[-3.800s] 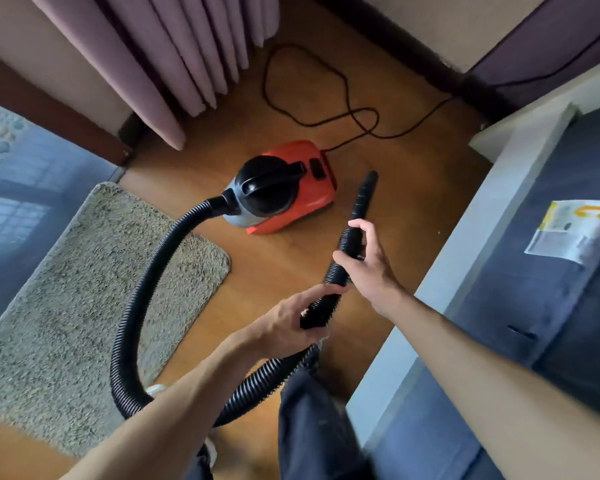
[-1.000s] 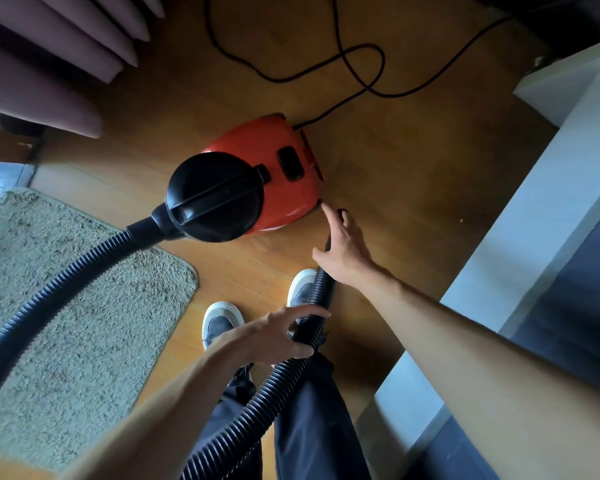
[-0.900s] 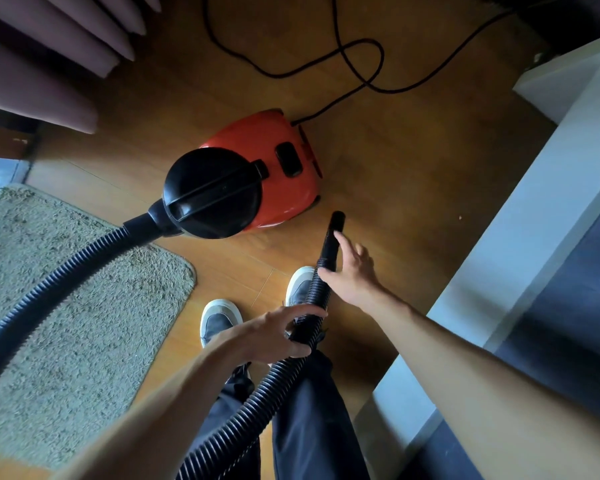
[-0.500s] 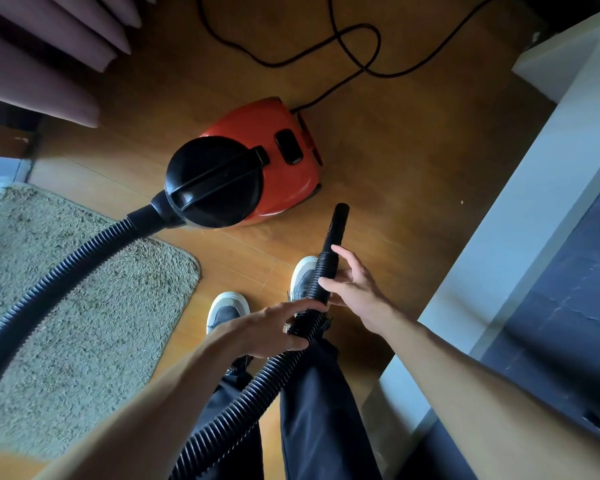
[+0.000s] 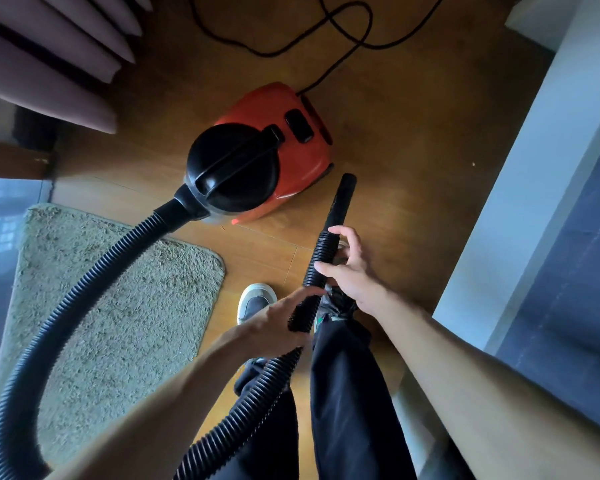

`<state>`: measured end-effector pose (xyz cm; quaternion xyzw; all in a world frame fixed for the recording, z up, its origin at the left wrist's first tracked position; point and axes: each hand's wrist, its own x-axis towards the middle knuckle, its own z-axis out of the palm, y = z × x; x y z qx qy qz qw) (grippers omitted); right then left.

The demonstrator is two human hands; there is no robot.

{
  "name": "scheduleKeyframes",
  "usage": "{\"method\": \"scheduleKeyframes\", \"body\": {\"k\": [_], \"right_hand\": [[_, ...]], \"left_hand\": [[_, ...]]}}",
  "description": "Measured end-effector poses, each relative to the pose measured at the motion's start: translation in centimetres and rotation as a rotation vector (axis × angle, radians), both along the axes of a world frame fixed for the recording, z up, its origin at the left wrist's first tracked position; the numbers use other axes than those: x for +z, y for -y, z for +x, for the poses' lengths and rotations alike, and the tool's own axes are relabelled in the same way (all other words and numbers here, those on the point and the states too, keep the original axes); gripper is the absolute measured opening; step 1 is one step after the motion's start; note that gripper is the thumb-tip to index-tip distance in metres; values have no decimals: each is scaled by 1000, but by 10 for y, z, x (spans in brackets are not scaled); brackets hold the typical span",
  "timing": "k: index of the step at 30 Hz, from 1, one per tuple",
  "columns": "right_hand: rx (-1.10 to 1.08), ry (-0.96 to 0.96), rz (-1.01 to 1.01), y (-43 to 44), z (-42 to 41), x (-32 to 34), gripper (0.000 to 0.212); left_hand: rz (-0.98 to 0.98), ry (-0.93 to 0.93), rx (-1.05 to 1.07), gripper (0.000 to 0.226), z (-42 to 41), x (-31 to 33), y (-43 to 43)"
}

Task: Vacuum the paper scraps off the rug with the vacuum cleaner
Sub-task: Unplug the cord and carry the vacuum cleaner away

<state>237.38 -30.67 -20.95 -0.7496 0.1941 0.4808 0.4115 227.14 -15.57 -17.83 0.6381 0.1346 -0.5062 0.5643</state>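
Note:
A red vacuum cleaner [image 5: 291, 157] with a black round top stands on the wooden floor ahead of me. Its black ribbed hose [image 5: 84, 282] loops left over the shaggy beige rug [image 5: 125, 306] and comes back up between my hands. My left hand [image 5: 274, 327] grips the hose lower down. My right hand [image 5: 350, 268] holds it higher, just below the smooth black nozzle [image 5: 342, 199], which points at the floor beside the vacuum cleaner. I see no paper scraps on the visible part of the rug.
The black power cord [image 5: 326, 32] lies in loops on the floor behind the vacuum cleaner. Mauve curtains [image 5: 49, 60] hang at the upper left. A white ledge [image 5: 534, 202] and dark surface run along the right. My shoes [image 5: 255, 303] stand next to the rug's corner.
My right hand drew back from the vacuum cleaner's body and closed on the hose below the nozzle. The nozzle now shows fully. My left hand kept its hold.

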Motion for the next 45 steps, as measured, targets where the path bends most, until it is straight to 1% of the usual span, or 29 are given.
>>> {"method": "scheduleKeyframes", "body": {"k": [2,4,6,9,13,16,18,20,24,27,30,34,36,38,40,43,45], "right_hand": [[-15,46,-62,-9,-16,-3,62],[-16,52,-113,-14,-29,-3,59],[-61,51,-116,-16,-40,-7,59],[-166,38,-85,-18,-56,-16,59],[-393,-9,-148,-19,-74,-25,63],[-511,-57,-165,-12,-84,-36,66],[-541,-97,-189,-5,-88,-40,67],[-562,-139,-209,4,-91,-47,66],[-643,-181,-159,20,-91,-56,66],[-666,-208,-165,30,-93,-67,68],[-702,-232,-154,40,-97,-78,68],[-687,-217,-138,46,-105,-90,66],[-629,-210,-130,50,-110,-92,64],[-519,-166,-133,54,-114,-92,61],[-353,-86,-168,57,-114,-86,58],[-171,44,-224,60,-112,-77,58],[-32,89,-255,60,-109,-66,58]], "left_hand": [[23,8,-44,75,-11,0,-10],[32,15,-63,75,-23,-3,-21],[50,23,-85,75,-35,-8,-31],[56,12,-112,76,-47,-18,-40],[72,36,-187,77,-51,-31,-36],[90,55,-231,88,-49,-39,-26],[109,80,-257,93,-49,-44,-19],[126,89,-303,92,-49,-52,-14],[163,56,-398,80,-46,-65,2],[169,8,-422,73,-45,-74,14],[160,7,-487,73,-42,-82,24],[184,3,-530,73,-48,-94,31],[177,6,-525,75,-52,-98,32],[191,20,-534,76,-56,-97,33],[210,46,-552,76,-57,-91,33],[238,56,-553,75,-51,-75,35],[278,69,-522,75,-42,-62,35]]}}
